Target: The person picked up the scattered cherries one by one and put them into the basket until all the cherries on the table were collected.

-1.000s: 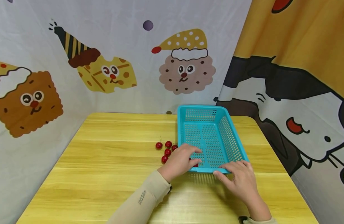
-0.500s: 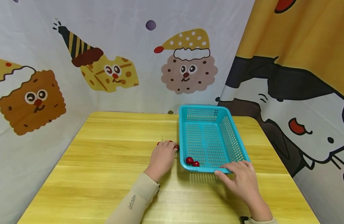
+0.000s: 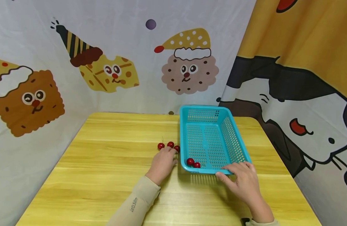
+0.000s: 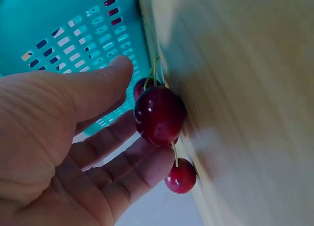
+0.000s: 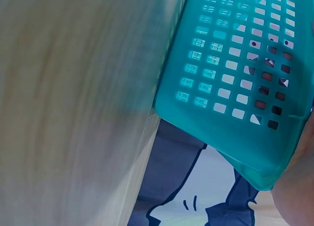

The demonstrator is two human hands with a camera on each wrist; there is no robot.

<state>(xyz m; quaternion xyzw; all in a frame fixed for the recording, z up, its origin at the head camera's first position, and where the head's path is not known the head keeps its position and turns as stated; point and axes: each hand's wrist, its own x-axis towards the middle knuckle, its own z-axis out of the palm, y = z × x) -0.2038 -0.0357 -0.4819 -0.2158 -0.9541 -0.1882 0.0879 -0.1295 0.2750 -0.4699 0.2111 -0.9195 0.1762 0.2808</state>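
My left hand [image 3: 162, 164] reaches toward a cluster of red cherries beside the basket. Three show past its fingertips: one cherry [image 3: 161, 146] with an upright stem, and two more close to the basket wall. In the left wrist view, a big dark cherry [image 4: 159, 115] sits just beyond the parted thumb and fingers, with a smaller cherry [image 4: 180, 176] below it. Other cherries may be hidden behind the hand. My right hand [image 3: 241, 180] grips the near rim of the blue plastic basket [image 3: 183, 135], thumb outside and fingers over the edge. Two cherries [image 3: 190, 161] lie in its near left corner.
The basket stands on the right part of a wooden table [image 3: 105, 175]. A printed cloth [image 3: 119, 25] hangs right behind the table, and a yellow patterned cloth [image 3: 317, 44] hangs on the right.
The left hand has moved from over the basket's near left corner back to the cherries outside it, then drawn slightly nearer, showing more of them. The right hand has stayed on the rim.
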